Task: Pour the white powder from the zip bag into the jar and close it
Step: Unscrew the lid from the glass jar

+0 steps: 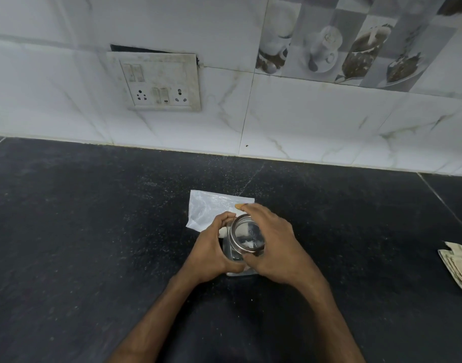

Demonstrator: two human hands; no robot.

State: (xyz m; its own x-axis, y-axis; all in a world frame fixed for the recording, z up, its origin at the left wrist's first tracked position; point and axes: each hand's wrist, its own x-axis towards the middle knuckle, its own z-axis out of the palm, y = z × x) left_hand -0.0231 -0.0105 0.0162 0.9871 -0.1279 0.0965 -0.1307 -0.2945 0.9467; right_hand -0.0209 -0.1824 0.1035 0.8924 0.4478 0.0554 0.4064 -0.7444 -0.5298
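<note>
A clear glass jar (231,254) stands on the black counter, a little white powder visible inside. My left hand (211,254) wraps around its body from the left. My right hand (270,247) grips the round lid (246,237) with a metal rim, which sits tilted on the jar's mouth. Just behind the jar lies the flat, see-through zip bag (211,208), looking nearly empty; its near edge is hidden by my hands.
The black stone counter (93,231) stretches to both sides and ends at a white tiled wall (303,113) with a switch and socket plate (159,82). A folded striped cloth (459,265) lies at the right edge.
</note>
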